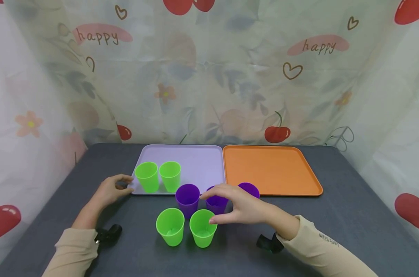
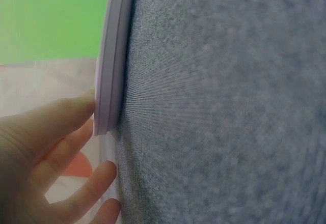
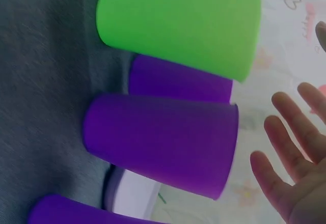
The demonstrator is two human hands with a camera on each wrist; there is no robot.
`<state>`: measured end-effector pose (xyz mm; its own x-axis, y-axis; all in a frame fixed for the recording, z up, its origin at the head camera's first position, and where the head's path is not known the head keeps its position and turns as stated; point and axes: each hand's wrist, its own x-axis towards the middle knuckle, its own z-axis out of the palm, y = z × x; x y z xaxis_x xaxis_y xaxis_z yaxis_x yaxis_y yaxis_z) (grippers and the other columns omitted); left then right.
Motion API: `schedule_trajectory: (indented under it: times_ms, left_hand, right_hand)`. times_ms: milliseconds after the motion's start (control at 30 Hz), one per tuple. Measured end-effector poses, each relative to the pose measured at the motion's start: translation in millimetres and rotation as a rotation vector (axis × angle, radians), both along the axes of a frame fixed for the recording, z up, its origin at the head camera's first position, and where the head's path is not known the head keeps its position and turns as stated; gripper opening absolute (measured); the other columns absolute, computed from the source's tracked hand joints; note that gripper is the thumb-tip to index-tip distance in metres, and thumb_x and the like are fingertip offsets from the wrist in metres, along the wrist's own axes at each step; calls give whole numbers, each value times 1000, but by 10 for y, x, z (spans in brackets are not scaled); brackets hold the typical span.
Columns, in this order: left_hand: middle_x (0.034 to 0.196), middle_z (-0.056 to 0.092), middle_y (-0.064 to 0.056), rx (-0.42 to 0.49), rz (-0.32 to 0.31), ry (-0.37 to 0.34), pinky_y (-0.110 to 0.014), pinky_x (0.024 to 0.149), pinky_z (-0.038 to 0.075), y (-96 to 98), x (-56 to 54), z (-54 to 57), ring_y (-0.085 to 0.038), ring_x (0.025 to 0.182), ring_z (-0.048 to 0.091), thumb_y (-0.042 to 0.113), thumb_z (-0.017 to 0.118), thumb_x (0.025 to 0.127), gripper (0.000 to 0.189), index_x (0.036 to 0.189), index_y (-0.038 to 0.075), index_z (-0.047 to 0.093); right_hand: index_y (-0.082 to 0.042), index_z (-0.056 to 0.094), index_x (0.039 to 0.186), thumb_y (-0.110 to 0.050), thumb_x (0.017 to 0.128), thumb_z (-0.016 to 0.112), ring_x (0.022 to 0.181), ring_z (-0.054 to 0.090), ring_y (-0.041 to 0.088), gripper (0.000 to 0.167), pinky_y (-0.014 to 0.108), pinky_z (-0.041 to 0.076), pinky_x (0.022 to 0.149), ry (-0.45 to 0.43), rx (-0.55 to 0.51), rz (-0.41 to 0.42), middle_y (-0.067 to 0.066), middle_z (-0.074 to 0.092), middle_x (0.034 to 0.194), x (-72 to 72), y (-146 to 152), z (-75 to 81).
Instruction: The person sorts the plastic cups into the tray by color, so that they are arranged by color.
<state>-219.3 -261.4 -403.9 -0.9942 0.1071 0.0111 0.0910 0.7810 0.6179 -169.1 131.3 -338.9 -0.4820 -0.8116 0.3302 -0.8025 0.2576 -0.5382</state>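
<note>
My left hand (image 1: 109, 190) is at the left end of the lavender tray (image 1: 202, 165), its fingers relaxed and a fingertip at the rim. On that tray two green cups (image 1: 148, 177) stand upright. Over the cups in front of the trays hovers my right hand (image 1: 242, 206), thumb and fingers apart, holding nothing. It partly covers the middle purple cup (image 1: 215, 204) and the right purple cup (image 1: 249, 189); the left purple cup (image 1: 187, 200) is by its fingertips. Its thumb overlaps the rim of the nearer right green cup (image 1: 202, 231). Beside that one stands another green cup (image 1: 170, 227).
An orange tray (image 1: 268, 169) adjoins the lavender tray on the right, with nothing on it. Both lie at the back of the dark grey table (image 1: 133, 250). A printed curtain (image 1: 209, 77) hangs behind and along the sides.
</note>
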Motion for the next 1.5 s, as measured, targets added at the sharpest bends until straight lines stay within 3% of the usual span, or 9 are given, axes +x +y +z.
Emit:
schedule_trajectory:
  times_ms: [200,433,633,1500]
  left_hand:
    - [116,60,-25,3,-2,2,-43,74,52,1,6,8,-41,98,60,18,66,86,38,118,-1,59]
    - [116,60,-25,0,-1,-1,-44,75,51,4,9,16,-41,99,60,18,66,86,38,118,-1,59]
    - [116,60,-25,1,1,1,-44,75,52,2,7,13,-41,99,60,18,66,85,38,118,-1,59]
    - [115,60,-26,3,-1,0,-46,76,51,19,27,24,-41,99,60,17,65,86,38,118,-2,58]
  right_hand:
    - [-14,56,124,-34,78,74,117,52,14,53,32,43,98,30,15,-40,1,62,121,113,3,-117]
    - [-11,53,127,-38,75,76,122,47,16,63,37,39,102,123,22,-72,-1,58,126,168,-22,-229]
    - [-13,52,129,-38,73,78,127,44,18,66,41,36,105,90,63,-106,-5,57,128,209,-38,-277]
    - [-10,56,124,-42,75,76,116,52,22,62,37,42,98,241,-5,-99,-1,62,119,194,-51,-369]
